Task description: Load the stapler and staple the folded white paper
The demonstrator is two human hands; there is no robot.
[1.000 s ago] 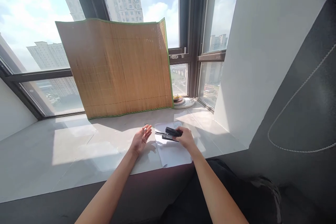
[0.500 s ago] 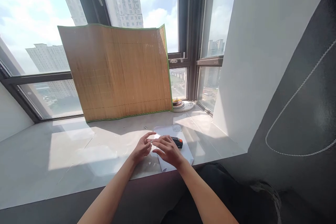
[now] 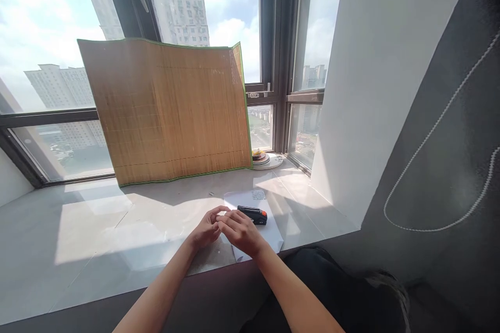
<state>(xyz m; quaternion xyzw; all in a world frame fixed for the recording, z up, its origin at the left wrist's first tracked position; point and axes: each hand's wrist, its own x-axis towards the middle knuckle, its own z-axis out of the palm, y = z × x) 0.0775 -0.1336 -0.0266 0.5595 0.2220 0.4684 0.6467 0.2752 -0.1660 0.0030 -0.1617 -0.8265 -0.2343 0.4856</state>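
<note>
My left hand (image 3: 208, 227) and my right hand (image 3: 241, 232) meet over the near part of the sill, fingertips together. Both are closed in a pinch, and whatever lies between the fingers is hidden behind them. Just beyond my right hand lies a black stapler (image 3: 253, 215) with an orange end. It rests on a white sheet of paper (image 3: 269, 234), which has a small printed square (image 3: 258, 195) near its far edge.
A bamboo mat (image 3: 175, 114) with green edging leans on the window behind the pale tiled sill (image 3: 156, 218). Stacked plates (image 3: 267, 160) stand by the window corner. On the right hangs a beaded cord (image 3: 410, 164). A small grey bit (image 3: 211, 193) lies beyond my hands.
My fingers have drawn closer together; a small pale piece visible between them before is now covered. More of the stapler shows. The whole view has shifted slightly.
</note>
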